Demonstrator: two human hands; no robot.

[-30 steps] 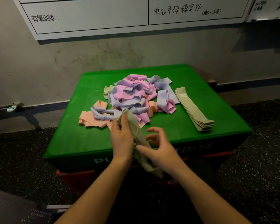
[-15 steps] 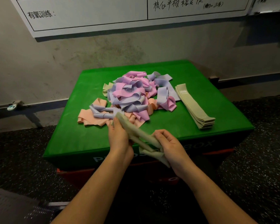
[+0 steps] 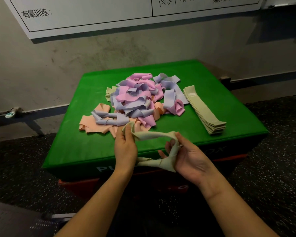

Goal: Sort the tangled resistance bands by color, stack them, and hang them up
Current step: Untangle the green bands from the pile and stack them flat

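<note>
Green band: twisted stretchy loop, gripped by left hand and right hand; lower strand partly hidden behind left hand.

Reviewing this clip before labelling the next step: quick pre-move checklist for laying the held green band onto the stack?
1. Both hands hold the green band: ok, left hand grips one end, right hand the other.
2. Band clear of the tangled pile: ok, it hangs in front of it.
3. Band flat and untwisted: not ok, twisted and bunched at the right hand.
4. Green stack tidy, top free: ok, nothing lies on it.
5. Path to the stack across the green box: ok.
6. More green left in the pile: ok, one piece shows at its left edge.
</note>
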